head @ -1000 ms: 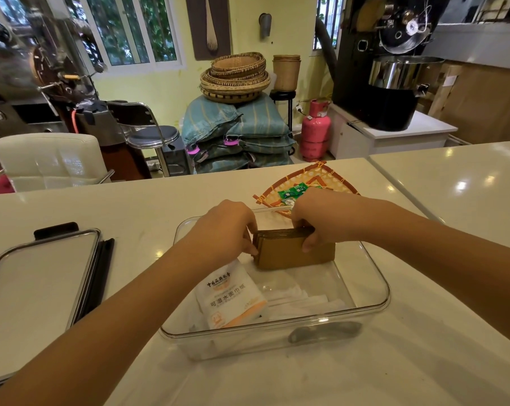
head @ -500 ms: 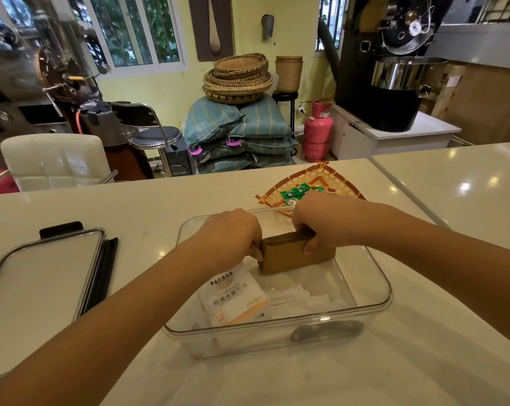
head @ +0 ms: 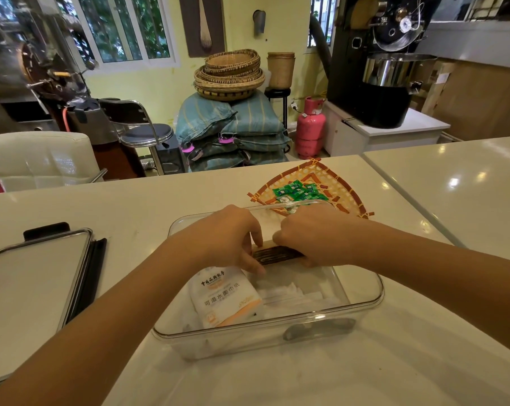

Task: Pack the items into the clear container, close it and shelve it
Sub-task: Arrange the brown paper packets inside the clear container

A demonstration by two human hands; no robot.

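A clear rectangular container [head: 362, 307] stands on the white counter in front of me. Inside it lie a white tissue packet with orange print [head: 227, 297] and some white paper sachets [head: 295, 294]. My left hand [head: 233, 238] and my right hand [head: 309, 232] both grip a brown stack of paper sleeves [head: 274, 254], standing on edge at the back of the container, its dark top edge facing me. The container's lid [head: 28, 285], clear with black clips, lies flat at the left.
A fan-shaped woven tray [head: 344, 189] with several green wrapped sweets [head: 297, 191] sits just behind the container. Beyond the counter's far edge are a white chair, a stool, stacked sacks, baskets, a pink gas cylinder and a black roasting machine.
Both hands have tipped the brown stack so that its top edge faces me instead of its broad side, and pushed it lower into the container.
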